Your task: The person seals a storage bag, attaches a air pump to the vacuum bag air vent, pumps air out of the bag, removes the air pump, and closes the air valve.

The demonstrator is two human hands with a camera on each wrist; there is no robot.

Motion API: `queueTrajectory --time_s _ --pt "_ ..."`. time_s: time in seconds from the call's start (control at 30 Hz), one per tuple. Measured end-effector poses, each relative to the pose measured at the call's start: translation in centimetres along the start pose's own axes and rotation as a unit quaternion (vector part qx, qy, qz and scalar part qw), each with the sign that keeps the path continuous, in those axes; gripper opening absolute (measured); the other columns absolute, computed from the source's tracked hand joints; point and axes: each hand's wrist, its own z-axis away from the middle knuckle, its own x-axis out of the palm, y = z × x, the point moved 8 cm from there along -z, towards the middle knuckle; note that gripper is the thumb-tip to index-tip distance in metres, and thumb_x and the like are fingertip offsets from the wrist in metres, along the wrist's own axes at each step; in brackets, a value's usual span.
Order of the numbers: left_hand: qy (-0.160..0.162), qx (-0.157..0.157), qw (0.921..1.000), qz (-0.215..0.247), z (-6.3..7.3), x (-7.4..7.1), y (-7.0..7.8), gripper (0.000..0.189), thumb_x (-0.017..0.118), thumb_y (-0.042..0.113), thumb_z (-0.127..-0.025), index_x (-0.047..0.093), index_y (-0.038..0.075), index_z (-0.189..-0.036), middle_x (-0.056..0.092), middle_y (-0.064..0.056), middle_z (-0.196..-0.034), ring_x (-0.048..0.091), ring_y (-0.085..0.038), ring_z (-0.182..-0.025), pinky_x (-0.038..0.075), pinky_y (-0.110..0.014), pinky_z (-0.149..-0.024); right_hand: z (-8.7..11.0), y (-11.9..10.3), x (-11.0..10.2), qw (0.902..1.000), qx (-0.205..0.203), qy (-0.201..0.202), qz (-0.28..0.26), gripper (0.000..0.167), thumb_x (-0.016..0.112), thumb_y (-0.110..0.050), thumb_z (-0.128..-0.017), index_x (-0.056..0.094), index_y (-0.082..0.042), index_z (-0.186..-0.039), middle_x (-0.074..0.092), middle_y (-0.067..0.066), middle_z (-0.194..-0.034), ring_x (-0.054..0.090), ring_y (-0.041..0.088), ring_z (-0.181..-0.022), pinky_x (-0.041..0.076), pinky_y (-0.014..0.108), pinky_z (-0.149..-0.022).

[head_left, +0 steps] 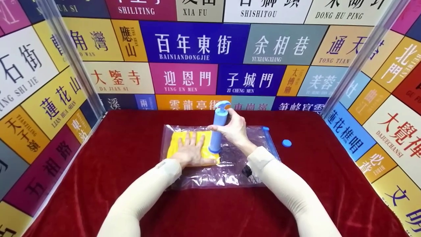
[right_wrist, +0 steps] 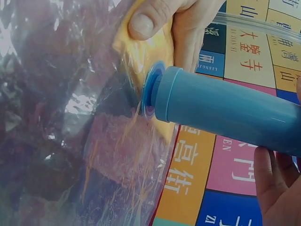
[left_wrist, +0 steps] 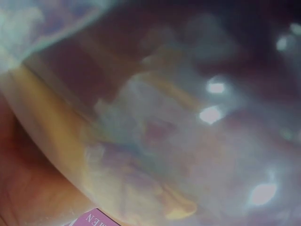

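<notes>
A clear vacuum storage bag (head_left: 236, 177) lies flat with a folded yellow cloth (head_left: 174, 141) inside its left half. My left hand (head_left: 190, 149) presses on the bag over the cloth, palm down with fingers spread. My right hand (head_left: 236, 130) grips the barrel of a blue hand pump (head_left: 215, 135), which stands nearly upright, its handle at the top. In the right wrist view the pump's lower end meets the round blue valve (right_wrist: 151, 89) of the bag, right beside the left thumb. The left wrist view is blurred, mostly filled by shiny plastic (left_wrist: 211, 141).
A round blue cap (head_left: 286, 143) lies on the red tablecloth (head_left: 315, 184) to the right of the bag. A blue slider (head_left: 265, 128) sits at the bag's far right corner. A small black item (head_left: 246, 170) shows beside the right sleeve. Sign-covered walls (head_left: 197, 42) enclose the table.
</notes>
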Motion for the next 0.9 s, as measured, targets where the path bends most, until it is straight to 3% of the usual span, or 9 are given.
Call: queueTrajectory --time_s 0.17,0.27,0.4,0.57,0.7,0.9 --pt "-0.004 -0.001 0.9998 -0.02 -0.4 0.3 0.1 0.136 0.047 0.106 -0.084 0.003 0.022 -0.182 -0.004 -0.023 -0.19 0.0 -0.051 -0.177 0.008 -0.075 -0.142 0.1 -0.1 0.4 0.9995 -0.007 -0.032 0.006 0.076 0.107 -0.052 -0.07 0.074 -0.013 -0.125 0.083 0.009 -0.111 0.077 0.032 -0.101 0.064 0.048 -0.095" --pt "-0.006 -0.003 0.9997 -0.021 -0.5 0.4 0.1 0.136 0.047 0.106 -0.084 0.002 0.022 -0.182 -0.004 -0.023 -0.19 0.0 -0.051 -0.177 0.009 -0.075 -0.142 0.2 -0.3 0.8 0.9976 -0.01 -0.068 -0.009 0.073 0.103 -0.048 -0.078 0.071 -0.01 -0.132 0.081 0.012 -0.116 0.077 0.033 -0.108 0.064 0.049 -0.101" --pt "0.0 -0.003 0.9998 -0.018 -0.4 0.3 0.1 0.135 0.047 0.105 -0.085 0.004 0.023 -0.183 -0.003 -0.022 -0.19 0.001 -0.051 -0.177 0.009 -0.075 -0.142 0.5 -0.9 1.1 0.9904 -0.011 -0.123 -0.062 0.065 0.088 -0.026 -0.09 0.064 -0.003 -0.145 0.078 0.02 -0.128 0.077 0.038 -0.115 0.064 0.053 -0.108" --pt "0.004 -0.002 0.9999 -0.01 -0.2 0.1 0.0 0.135 0.049 0.105 -0.085 0.005 0.023 -0.183 -0.001 -0.022 -0.19 0.001 -0.05 -0.177 0.008 -0.073 -0.143 0.6 -1.7 1.3 0.9762 -0.028 -0.172 -0.129 0.061 0.07 0.0 -0.088 0.06 0.004 -0.147 0.077 0.027 -0.138 0.077 0.042 -0.124 0.063 0.054 -0.114" --pt "0.004 -0.002 1.0 -0.004 -0.2 0.1 0.0 0.135 0.05 0.104 -0.085 0.005 0.023 -0.183 -0.002 -0.022 -0.19 0.0 -0.05 -0.177 0.007 -0.073 -0.143 0.5 -1.6 1.1 0.9718 -0.034 -0.176 -0.153 0.057 0.074 0.004 -0.087 0.062 0.005 -0.143 0.079 0.028 -0.131 0.079 0.041 -0.119 0.065 0.051 -0.11" --pt "0.004 -0.006 0.9999 -0.007 -0.2 0.1 -0.1 0.135 0.05 0.104 -0.085 0.006 0.022 -0.183 -0.001 -0.021 -0.191 0.0 -0.051 -0.177 0.007 -0.075 -0.142 0.4 -0.8 0.6 0.9807 -0.03 -0.138 -0.135 0.057 0.089 -0.006 -0.087 0.069 0.002 -0.14 0.083 0.025 -0.122 0.083 0.037 -0.107 0.071 0.045 -0.097"
